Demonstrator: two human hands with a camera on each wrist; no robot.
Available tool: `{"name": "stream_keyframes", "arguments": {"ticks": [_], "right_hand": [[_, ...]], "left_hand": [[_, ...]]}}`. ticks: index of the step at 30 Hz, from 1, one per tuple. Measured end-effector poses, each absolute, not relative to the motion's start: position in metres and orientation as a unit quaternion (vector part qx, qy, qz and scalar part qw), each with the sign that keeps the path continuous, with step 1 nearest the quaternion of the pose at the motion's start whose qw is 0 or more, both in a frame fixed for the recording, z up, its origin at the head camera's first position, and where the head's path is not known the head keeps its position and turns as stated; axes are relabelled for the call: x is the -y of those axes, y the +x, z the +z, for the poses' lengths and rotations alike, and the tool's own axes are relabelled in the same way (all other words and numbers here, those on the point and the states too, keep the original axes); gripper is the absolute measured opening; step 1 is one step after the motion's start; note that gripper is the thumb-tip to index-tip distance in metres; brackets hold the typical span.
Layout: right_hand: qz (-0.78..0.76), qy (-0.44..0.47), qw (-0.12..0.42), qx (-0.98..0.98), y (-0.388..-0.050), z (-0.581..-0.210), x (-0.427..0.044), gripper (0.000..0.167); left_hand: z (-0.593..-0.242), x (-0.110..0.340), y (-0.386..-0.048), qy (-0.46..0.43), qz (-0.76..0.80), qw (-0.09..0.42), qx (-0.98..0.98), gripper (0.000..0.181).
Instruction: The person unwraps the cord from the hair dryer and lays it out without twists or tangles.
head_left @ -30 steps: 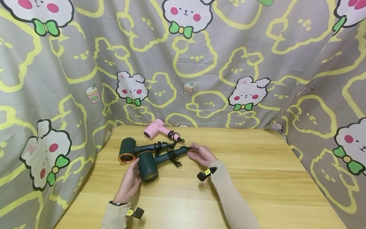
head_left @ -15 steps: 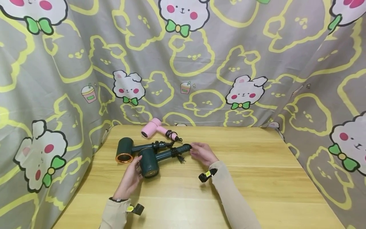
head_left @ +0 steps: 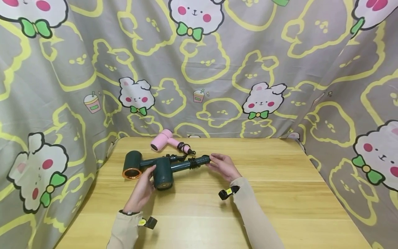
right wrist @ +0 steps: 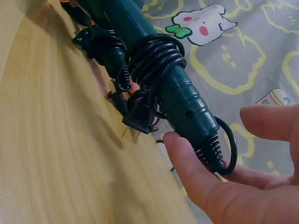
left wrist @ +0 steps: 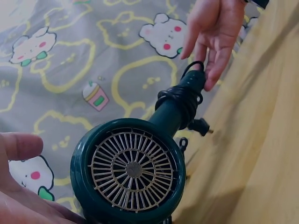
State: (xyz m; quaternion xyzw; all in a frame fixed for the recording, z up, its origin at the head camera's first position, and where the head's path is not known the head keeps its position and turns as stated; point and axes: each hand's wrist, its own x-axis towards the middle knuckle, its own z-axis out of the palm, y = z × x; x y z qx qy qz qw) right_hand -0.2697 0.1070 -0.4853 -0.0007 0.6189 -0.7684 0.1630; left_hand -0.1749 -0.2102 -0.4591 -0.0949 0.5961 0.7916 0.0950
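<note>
- Head view: front green dryer, above the desk, masks more of rear green dryer than earlier.
- Left wrist view: left grip spread, thumb apart from the grille; other fingertips hidden behind the front green dryer.
- Right wrist view: right grip spread, finger touching the handle end, thumb clear; dryer head cut off above.

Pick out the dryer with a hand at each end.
The front green dryer: left hand at its head, right hand at its handle's end. The orange-rimmed dryer, partly hidden behind it, and the pink dryer farthest back have neither.
</note>
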Motion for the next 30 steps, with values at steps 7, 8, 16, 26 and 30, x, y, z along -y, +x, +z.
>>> {"name": "stream_keyframes", "arguments": {"ticks": [7, 8, 16, 26, 30], "right_hand": [[-0.767, -0.011, 0.14, -0.627, -0.265, -0.476, -0.115, 0.053], [-0.768, -0.011, 0.138, -0.625, -0.265, -0.475, -0.116, 0.053], [-0.787, -0.004, 0.127, -0.604, -0.262, -0.474, -0.126, 0.053], [-0.791, -0.013, 0.12, -0.6, -0.26, -0.465, -0.139, 0.052], [-0.791, -0.012, 0.114, -0.6, -0.26, -0.462, -0.144, 0.048]], "left_hand": [[-0.451, 0.204, -0.184, -0.082, 0.789, 0.1, -0.601, 0.063], [-0.45, 0.203, -0.185, -0.08, 0.788, 0.1, -0.603, 0.063], [-0.443, 0.194, -0.193, -0.062, 0.778, 0.103, -0.617, 0.062], [-0.429, 0.186, -0.208, -0.034, 0.764, 0.11, -0.635, 0.057], [-0.427, 0.185, -0.214, 0.003, 0.765, 0.116, -0.633, 0.058]]}}
